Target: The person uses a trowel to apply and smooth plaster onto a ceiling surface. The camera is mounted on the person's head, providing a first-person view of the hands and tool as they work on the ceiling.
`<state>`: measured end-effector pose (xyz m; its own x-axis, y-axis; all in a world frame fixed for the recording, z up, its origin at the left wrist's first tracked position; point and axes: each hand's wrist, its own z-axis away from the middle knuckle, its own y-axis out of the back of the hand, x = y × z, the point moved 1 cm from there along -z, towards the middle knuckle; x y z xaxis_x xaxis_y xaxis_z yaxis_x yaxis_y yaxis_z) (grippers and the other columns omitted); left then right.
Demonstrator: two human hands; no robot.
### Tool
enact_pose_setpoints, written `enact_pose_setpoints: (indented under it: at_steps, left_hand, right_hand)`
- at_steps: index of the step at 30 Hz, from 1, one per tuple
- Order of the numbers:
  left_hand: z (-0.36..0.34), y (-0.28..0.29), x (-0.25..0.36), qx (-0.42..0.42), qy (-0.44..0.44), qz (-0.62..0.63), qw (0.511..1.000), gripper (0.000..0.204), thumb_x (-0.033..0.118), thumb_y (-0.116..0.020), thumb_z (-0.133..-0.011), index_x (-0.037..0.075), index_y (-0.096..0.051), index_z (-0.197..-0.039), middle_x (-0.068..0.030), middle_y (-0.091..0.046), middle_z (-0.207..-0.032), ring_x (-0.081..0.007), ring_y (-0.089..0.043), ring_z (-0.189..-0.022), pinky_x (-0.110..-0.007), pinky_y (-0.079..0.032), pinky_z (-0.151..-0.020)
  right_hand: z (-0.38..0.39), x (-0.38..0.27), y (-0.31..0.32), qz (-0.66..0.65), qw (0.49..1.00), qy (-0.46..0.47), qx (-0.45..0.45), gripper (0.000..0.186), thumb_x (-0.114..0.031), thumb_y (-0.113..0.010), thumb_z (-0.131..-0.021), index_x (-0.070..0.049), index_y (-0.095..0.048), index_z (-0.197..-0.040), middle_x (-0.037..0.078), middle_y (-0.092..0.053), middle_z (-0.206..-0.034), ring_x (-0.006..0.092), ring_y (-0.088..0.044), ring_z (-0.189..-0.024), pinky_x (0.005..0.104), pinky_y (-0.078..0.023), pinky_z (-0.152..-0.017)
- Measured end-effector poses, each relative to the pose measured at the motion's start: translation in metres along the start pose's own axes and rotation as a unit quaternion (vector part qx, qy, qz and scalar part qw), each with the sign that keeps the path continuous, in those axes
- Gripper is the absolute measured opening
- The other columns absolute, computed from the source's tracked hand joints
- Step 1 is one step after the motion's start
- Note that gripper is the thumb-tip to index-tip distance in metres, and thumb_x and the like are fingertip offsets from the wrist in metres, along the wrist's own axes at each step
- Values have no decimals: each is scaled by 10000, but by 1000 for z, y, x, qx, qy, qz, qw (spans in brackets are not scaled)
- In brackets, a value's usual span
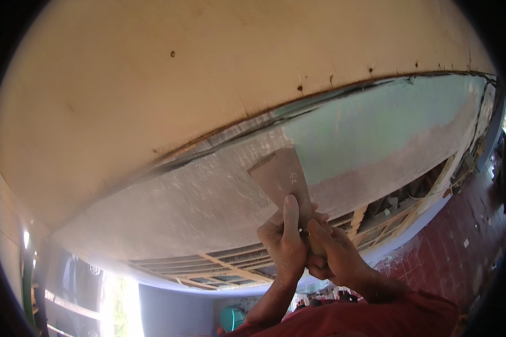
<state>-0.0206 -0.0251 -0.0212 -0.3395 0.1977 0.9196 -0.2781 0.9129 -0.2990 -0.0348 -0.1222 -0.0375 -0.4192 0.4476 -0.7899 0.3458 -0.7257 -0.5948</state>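
A dusty, flared scraper [281, 175] with a wide flat blade is held up in front of me in both hands. My left hand [287, 242] wraps its lower part, the thumb laid along the blade. Fingers of my right hand [334, 250] are closed around the handle end, close beside the left. Behind the blade is a long painted surface [376, 132]: green on the right, bare and greyish with pale streaks [197, 196] on the left. The blade's wide edge overlaps the border between the two in view; whether it touches cannot be told.
A tan board [236, 56] with nail holes spans the top, a dark, ragged gap [230, 140] along its edge. Wooden slats [236, 267] show below the painted surface. Reddish floor tiles [455, 241] lie to the right. A green-blue container [231, 318] sits at the bottom.
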Motion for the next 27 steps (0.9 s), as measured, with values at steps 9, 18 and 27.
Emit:
enact_pose_setpoints:
  at_steps: [9, 18, 27]
  left_hand:
    - [-22, 0, -6, -37, -6, 37, 999, 464, 312, -549, -1018, -92, -694, -843, -127, -696, -721, -147, -645, -628, -264, -502, -600]
    - [-28, -15, 24, -37, -5, 43, 998, 509, 350, -530, -1023, -105, -687, -854, -119, -692, -727, -157, -659, -665, -260, -505, -604]
    - [-30, -14, 23, -38, -13, 46, 998, 506, 342, -540, -1018, -118, -677, -858, -153, -680, -727, -179, -672, -660, -275, -525, -597]
  right_hand:
    - [-14, -6, 11, 21, 999, 42, -8, 349, -434, -486, -1022, -124, -539, -870, -30, -419, -577, 65, -376, -413, 240, -252, -363]
    - [-13, -29, -6, 25, 998, 54, -8, 414, -505, -475, -1012, -131, -521, -841, -28, -378, -559, 72, -322, -371, 229, -235, -339]
    - [-13, -31, -9, 19, 998, 58, 5, 362, -458, -462, -1026, -113, -503, -925, -48, -388, -595, 44, -337, -417, 228, -237, -364]
